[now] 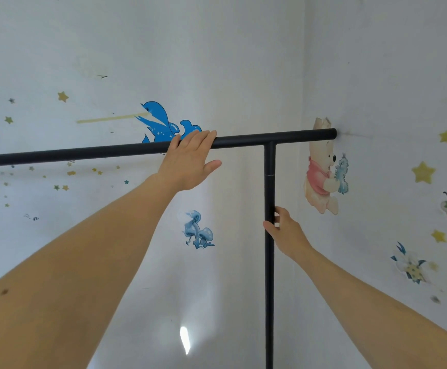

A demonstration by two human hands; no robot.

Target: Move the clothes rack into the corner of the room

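Observation:
The black metal clothes rack shows as a horizontal top bar (83, 153) and one upright pole (269, 288). The bar's right end (333, 133) touches the right wall, next to the room corner. My left hand (190, 163) lies on the top bar left of the T-joint. Its fingers are stretched flat over the bar and the thumb is spread below, not wrapped. My right hand (286, 230) is on the upright pole below the joint, thumb in front and fingers behind, in a loose grip. The rack's base is out of view.
Two pale walls meet in a corner (303, 75) behind the rack. Stickers cover them: a blue dolphin (161, 123), blue mushrooms (198, 230), a bear (323, 177), stars and a bee. A bright glare spot (185, 339) shows low on the left wall.

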